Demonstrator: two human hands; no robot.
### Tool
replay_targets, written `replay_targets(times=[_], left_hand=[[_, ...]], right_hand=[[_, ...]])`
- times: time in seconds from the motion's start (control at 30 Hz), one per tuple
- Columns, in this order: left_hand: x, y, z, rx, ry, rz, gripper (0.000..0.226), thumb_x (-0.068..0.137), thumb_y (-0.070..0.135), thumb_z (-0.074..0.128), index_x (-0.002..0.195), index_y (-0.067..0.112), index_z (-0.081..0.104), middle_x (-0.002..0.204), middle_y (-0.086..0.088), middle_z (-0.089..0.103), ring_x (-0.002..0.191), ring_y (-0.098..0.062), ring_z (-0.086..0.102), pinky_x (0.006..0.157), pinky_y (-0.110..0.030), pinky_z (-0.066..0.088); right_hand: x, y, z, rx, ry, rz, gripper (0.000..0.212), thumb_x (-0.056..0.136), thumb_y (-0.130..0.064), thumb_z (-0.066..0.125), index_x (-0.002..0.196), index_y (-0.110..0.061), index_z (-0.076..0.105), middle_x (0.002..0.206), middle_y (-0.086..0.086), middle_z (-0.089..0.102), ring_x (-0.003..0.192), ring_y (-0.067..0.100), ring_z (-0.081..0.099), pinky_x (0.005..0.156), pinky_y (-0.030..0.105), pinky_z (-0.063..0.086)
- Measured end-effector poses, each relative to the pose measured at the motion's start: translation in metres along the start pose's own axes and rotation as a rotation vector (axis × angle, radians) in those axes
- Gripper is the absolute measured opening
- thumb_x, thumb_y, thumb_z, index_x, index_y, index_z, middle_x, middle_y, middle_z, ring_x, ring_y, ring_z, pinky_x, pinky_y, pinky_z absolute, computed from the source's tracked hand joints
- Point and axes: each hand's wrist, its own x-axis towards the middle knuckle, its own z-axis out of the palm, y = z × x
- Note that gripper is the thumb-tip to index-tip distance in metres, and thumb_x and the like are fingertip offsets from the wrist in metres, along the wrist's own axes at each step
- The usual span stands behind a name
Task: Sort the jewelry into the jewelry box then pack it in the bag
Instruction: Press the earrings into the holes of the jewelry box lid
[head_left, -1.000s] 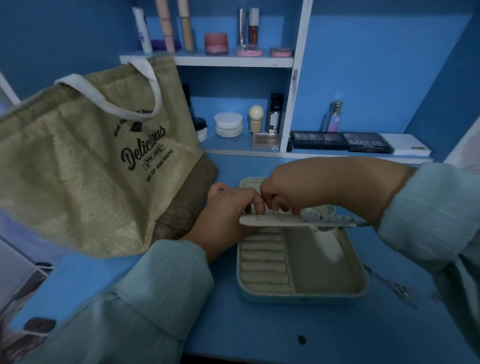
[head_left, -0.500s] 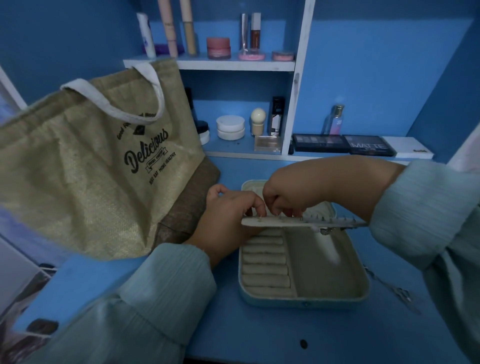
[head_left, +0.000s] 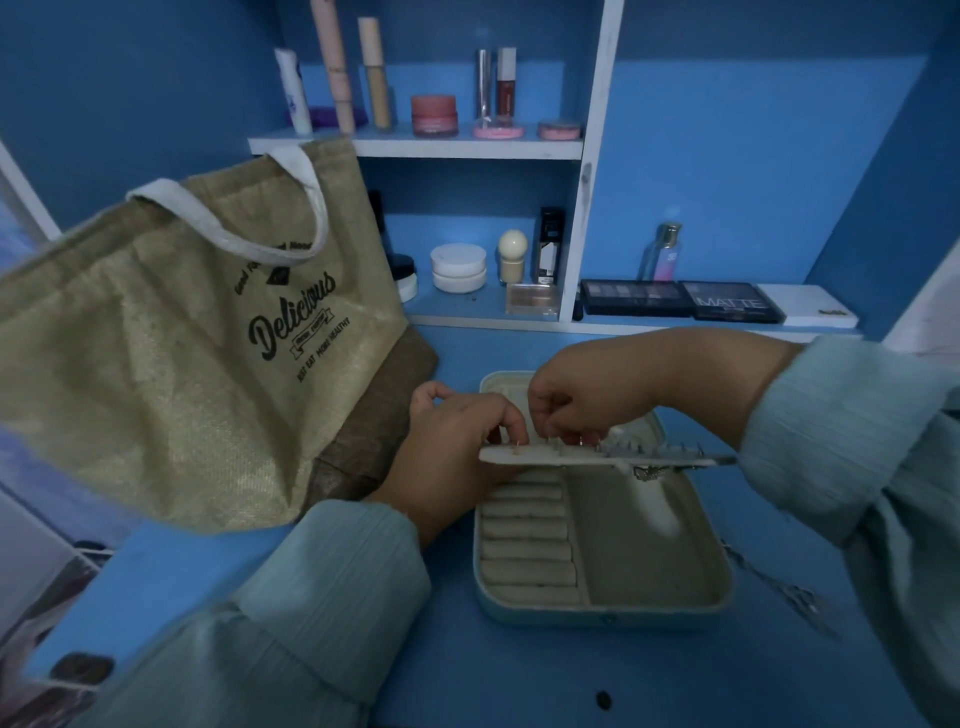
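An open pale-blue jewelry box (head_left: 602, 616) lies on the blue desk, with cream ring rolls on its left and an open compartment on its right. Its flat earring panel (head_left: 587, 457) stands level above the box, studded with small pins. My left hand (head_left: 452, 447) grips the panel's left end. My right hand (head_left: 582, 400) pinches something small at the panel's top; the item itself is too small to make out. A small earring (head_left: 649, 472) hangs under the panel. A tan tote bag (head_left: 171, 353) printed "Delicious" stands to the left.
A thin chain (head_left: 779, 587) lies on the desk right of the box. Shelves behind hold jars, tubes and bottles (head_left: 460, 267); flat makeup palettes (head_left: 680, 299) sit on the low ledge at right. A white upright (head_left: 589, 171) divides the shelves.
The view has shifted slightly. Both hands stay at the earring panel, with the right fingers still working along its top edge.
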Motion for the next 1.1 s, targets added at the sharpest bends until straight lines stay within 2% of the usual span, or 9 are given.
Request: replay_targets(times=[0.2,0.37,0.5,0.63,0.77,0.87,0.93,1.0,1.1], left_hand=[[0.0,-0.003,0.002,0.013,0.005,0.002,0.017,0.072,0.045,0.054,0.069,0.028,0.057,0.067,0.013,0.06,0.072,-0.001,0.051,0.093,-0.016,0.012],[0.001,0.0,0.002,0.003,0.006,-0.011,0.016,0.07,0.044,0.054,0.068,0.028,0.058,0.064,0.012,0.06,0.07,-0.002,0.051,0.082,-0.019,0.017],[0.001,-0.001,0.003,-0.007,0.007,-0.018,0.011,0.07,0.044,0.055,0.071,0.033,0.053,0.064,0.011,0.061,0.071,-0.002,0.052,0.094,-0.015,0.012],[0.0,-0.003,0.004,0.013,0.019,-0.036,0.014,0.071,0.047,0.053,0.078,0.035,0.049,0.064,0.011,0.06,0.073,-0.002,0.052,0.097,-0.012,0.008],[0.001,-0.003,0.005,0.008,0.014,-0.101,0.022,0.074,0.045,0.062,0.064,0.041,0.043,0.064,0.016,0.057,0.073,0.012,0.049,0.097,-0.02,0.013],[0.005,0.001,0.003,-0.018,-0.08,-0.192,0.028,0.078,0.041,0.068,0.066,0.041,0.043,0.068,0.024,0.053,0.08,0.024,0.041,0.091,-0.021,0.015],[0.008,0.002,0.004,-0.093,-0.103,-0.243,0.02,0.077,0.042,0.069,0.079,0.043,0.049,0.079,0.029,0.053,0.089,0.017,0.044,0.097,-0.024,0.016],[0.008,-0.002,0.006,-0.162,-0.085,-0.328,0.033,0.073,0.044,0.073,0.094,0.045,0.048,0.089,0.033,0.051,0.107,-0.002,0.045,0.098,-0.027,0.024],[0.01,-0.006,0.009,-0.292,-0.069,-0.434,0.052,0.056,0.057,0.073,0.096,0.059,0.04,0.1,0.023,0.059,0.115,-0.017,0.048,0.098,-0.032,0.04]], right_hand=[[0.002,0.0,0.003,-0.016,0.012,-0.029,0.009,0.092,-0.017,0.052,0.09,-0.017,0.061,0.091,0.007,0.067,0.063,0.01,0.059,0.071,0.024,0.051],[0.001,0.003,0.0,0.045,-0.007,-0.032,0.008,0.093,-0.014,0.051,0.09,-0.019,0.057,0.083,0.001,0.065,0.062,0.008,0.059,0.071,0.024,0.053],[0.003,0.002,-0.001,0.026,-0.024,-0.03,0.008,0.092,-0.014,0.05,0.091,-0.017,0.058,0.078,0.0,0.063,0.06,0.007,0.058,0.07,0.023,0.052],[0.006,0.001,0.0,0.005,-0.026,-0.025,0.009,0.092,-0.015,0.052,0.09,-0.016,0.061,0.083,0.002,0.065,0.06,0.008,0.058,0.071,0.024,0.053],[0.005,0.003,0.0,0.041,0.004,-0.026,0.01,0.091,-0.015,0.054,0.087,-0.019,0.061,0.087,0.004,0.065,0.064,0.011,0.059,0.071,0.027,0.054],[0.0,0.007,-0.007,0.031,0.037,-0.005,0.012,0.092,-0.019,0.052,0.096,-0.025,0.061,0.082,-0.012,0.055,0.073,0.007,0.054,0.074,0.023,0.049],[-0.005,0.014,-0.016,-0.005,0.088,0.007,0.018,0.094,-0.021,0.05,0.107,-0.026,0.061,0.085,-0.017,0.052,0.078,0.001,0.05,0.071,0.01,0.04],[-0.011,0.025,-0.023,0.034,0.137,0.045,0.018,0.095,-0.024,0.048,0.106,-0.027,0.062,0.093,-0.016,0.055,0.087,0.001,0.052,0.07,0.004,0.035],[-0.024,0.044,-0.025,0.262,0.227,0.137,0.019,0.094,-0.037,0.047,0.081,-0.033,0.061,0.086,-0.016,0.06,0.086,0.006,0.056,0.086,0.022,0.041]])
